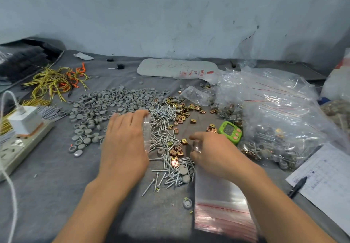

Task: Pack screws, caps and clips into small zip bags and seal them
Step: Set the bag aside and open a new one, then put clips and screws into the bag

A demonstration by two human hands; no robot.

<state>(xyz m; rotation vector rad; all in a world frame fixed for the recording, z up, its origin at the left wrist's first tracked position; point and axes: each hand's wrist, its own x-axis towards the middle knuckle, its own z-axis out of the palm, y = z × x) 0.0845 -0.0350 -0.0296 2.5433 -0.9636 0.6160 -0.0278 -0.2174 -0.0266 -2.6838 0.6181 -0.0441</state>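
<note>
Now, zip bag (147,133) up beside the screws (162,129)!
Left hand (124,144) pinches it on edge at the pile's left side. Right hand (212,153) curls over the clips (175,152); whether it grips anything, I can't tell. Caps (106,106) spread further left, spare bags (221,210) under the right wrist.

The left hand (125,144) and right hand (214,153) are going bare, and both forearms are showing uncovered as far as visible.
</note>
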